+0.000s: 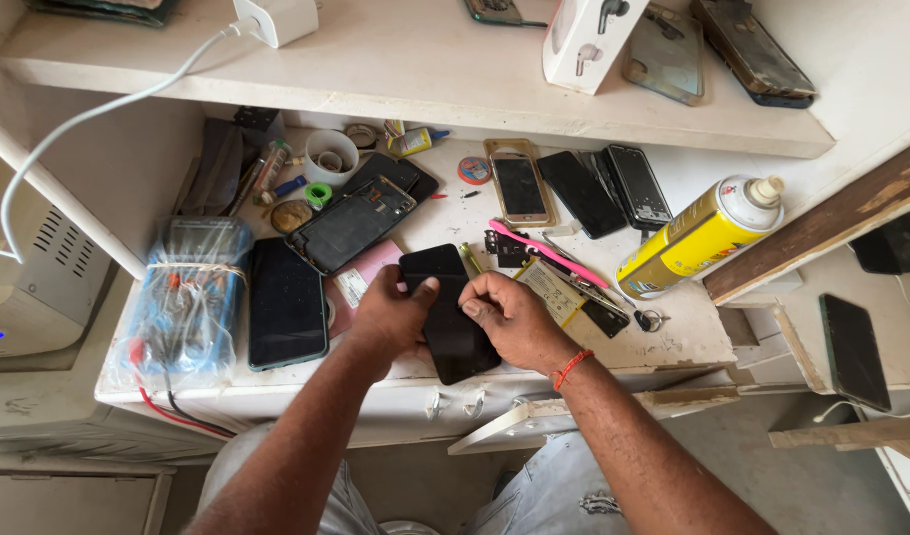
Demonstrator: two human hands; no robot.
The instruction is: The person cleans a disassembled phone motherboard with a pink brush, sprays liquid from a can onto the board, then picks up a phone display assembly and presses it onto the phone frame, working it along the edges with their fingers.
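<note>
- Black phone (451, 319) lies at the desk (673, 342) front edge, just right of a dark phone (286, 302) lying flat.
- Left hand (393, 315) grips its left side, thumb on top.
- Right hand (514, 317) pinches its right edge, fingers curled.
- Likely light, stiff and slick, with fragile glass; best held by the long edges.
- Yellow spray can (700, 236) lies well right of the black phone.

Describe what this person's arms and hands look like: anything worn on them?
Both forearms are bare, with no sleeves or gloves in view. The left hand wears nothing. The right hand has an orange-red thread band around its wrist. No rings or watch are visible on the fingers.
</note>
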